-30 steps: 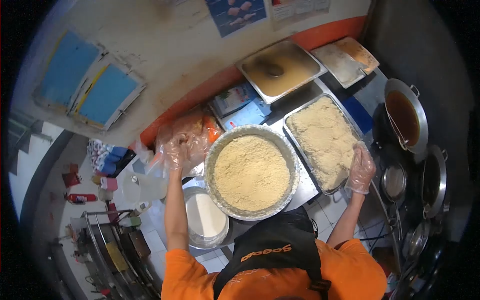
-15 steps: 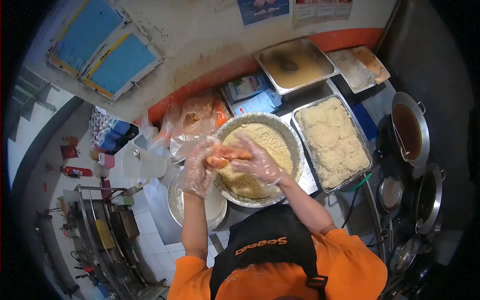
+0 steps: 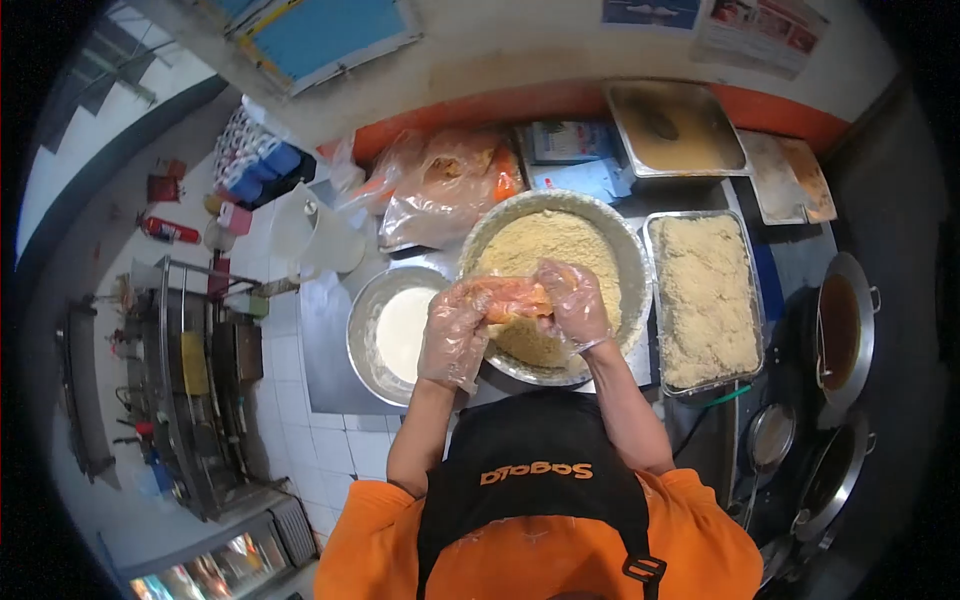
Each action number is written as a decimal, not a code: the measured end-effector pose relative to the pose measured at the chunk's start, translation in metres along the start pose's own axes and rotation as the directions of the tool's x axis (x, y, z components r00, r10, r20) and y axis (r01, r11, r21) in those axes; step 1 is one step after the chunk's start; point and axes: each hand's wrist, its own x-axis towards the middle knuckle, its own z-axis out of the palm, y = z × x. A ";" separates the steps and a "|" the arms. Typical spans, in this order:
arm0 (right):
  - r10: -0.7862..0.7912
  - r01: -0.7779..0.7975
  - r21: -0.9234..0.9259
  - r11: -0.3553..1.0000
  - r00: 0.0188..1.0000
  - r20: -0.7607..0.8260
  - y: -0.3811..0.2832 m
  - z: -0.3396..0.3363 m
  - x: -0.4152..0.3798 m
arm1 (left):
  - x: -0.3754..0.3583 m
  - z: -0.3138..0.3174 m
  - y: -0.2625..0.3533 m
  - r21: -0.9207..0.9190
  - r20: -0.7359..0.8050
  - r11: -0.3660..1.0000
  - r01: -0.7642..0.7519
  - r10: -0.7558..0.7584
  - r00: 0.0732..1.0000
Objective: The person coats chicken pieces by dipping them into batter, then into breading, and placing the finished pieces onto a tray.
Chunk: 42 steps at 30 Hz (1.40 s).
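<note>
In clear plastic gloves, both hands hold a piece of raw meat (image 3: 515, 298) over the large metal bowl (image 3: 640, 270) of pale yellow crumbs (image 3: 555, 240). My left hand (image 3: 455, 330) is closed round the meat's left end. The fingers of my right hand (image 3: 578, 305) grip its other end. Left of the crumbs, a smaller bowl (image 3: 362, 365) contains white batter (image 3: 403, 330). On the right lies a rectangular tray (image 3: 759, 330) filled with crumb-covered pieces (image 3: 708, 300).
Behind the bowls are a plastic bag (image 3: 435, 210), a steel pan of cloudy liquid (image 3: 685, 140) and another tray (image 3: 785, 180). A white bucket (image 3: 325, 235) stands at the left. Woks (image 3: 840, 330) line the right side.
The view has shifted, and the scene sits differently in it. My right hand has changed from spread fingers beside the meat to a closed grip on its end. The meat looks more stretched out.
</note>
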 end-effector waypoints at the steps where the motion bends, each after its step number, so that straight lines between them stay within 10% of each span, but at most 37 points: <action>1: 0.053 -0.051 0.058 0.997 0.998 -0.025 -0.007 0.002 -0.004 | -0.004 -0.001 0.002 -0.027 0.019 1.000 0.006 -0.006 1.000; 6: 0.087 -0.086 0.064 0.994 0.996 -0.012 -0.014 0.006 -0.002 | -0.013 -0.023 0.008 -0.015 -0.032 1.000 0.011 -0.012 0.999; 9: 0.085 -0.089 0.024 0.996 0.989 0.123 -0.003 -0.001 0.004 | -0.016 -0.048 0.023 0.341 0.103 0.877 -0.339 0.324 0.940; 16: 0.122 -0.119 -0.030 0.992 0.981 0.149 0.031 -0.033 0.008 | -0.028 -0.119 0.053 0.621 0.101 0.753 -0.219 0.200 0.975; 17: 0.069 -0.070 0.012 0.997 0.997 0.046 0.037 -0.034 0.011 | -0.021 -0.138 0.039 0.895 0.061 0.408 -0.179 0.285 0.956; 18: 0.021 -0.019 0.046 0.999 0.998 -0.062 0.039 -0.035 0.011 | -0.019 -0.153 0.025 0.896 0.054 0.410 -0.172 0.286 0.957; 20: 0.094 -0.089 0.056 0.994 0.991 -0.093 0.035 -0.038 0.016 | -0.015 -0.176 -0.001 0.977 0.214 -0.042 -0.210 0.237 0.948; 23: 0.162 -0.160 0.034 0.987 0.981 -0.104 0.026 -0.042 0.020 | -0.016 -0.199 -0.035 0.929 0.305 -0.258 -0.265 0.132 0.943; 24: 0.161 -0.152 0.133 0.979 0.985 -0.061 0.026 -0.044 0.021 | -0.017 -0.188 -0.025 0.927 0.311 -0.260 -0.270 0.129 0.942; 26: 0.160 -0.150 0.230 0.962 0.987 -0.029 0.022 -0.053 0.023 | -0.027 -0.154 0.003 0.958 -0.202 0.195 0.210 -0.060 0.978; 28: 0.156 -0.163 0.025 0.986 0.974 0.164 0.012 -0.067 0.036 | -0.028 -0.197 -0.001 0.982 0.040 0.181 -0.058 0.101 0.994; 30: 0.050 -0.006 -0.255 0.967 0.985 0.166 0.016 -0.049 0.044 | -0.025 -0.209 0.009 0.634 -0.202 0.771 0.068 0.081 0.976; 31: -0.059 0.155 -0.503 0.851 0.978 0.201 0.020 -0.038 0.050 | -0.016 -0.231 0.007 0.887 -0.253 0.431 0.167 0.151 0.956; 32: -0.056 0.154 -0.503 0.850 0.977 0.206 0.029 -0.032 0.063 | -0.013 -0.247 -0.006 0.885 -0.258 0.433 0.171 0.152 0.954; 34: -0.036 0.456 -0.858 0.238 0.887 0.461 0.047 -0.018 0.085 | -0.008 -0.249 -0.016 0.940 -0.003 -0.330 0.090 0.254 0.967; 40: 0.093 0.486 -0.862 -0.144 0.874 0.477 0.071 0.004 0.072 | 0.002 -0.244 -0.029 0.961 -0.038 -0.245 0.132 0.356 0.934; 42: 0.231 0.439 -0.894 -0.093 0.882 0.410 0.072 -0.004 0.082 | -0.010 -0.236 -0.013 0.847 -0.288 0.512 0.145 0.212 0.934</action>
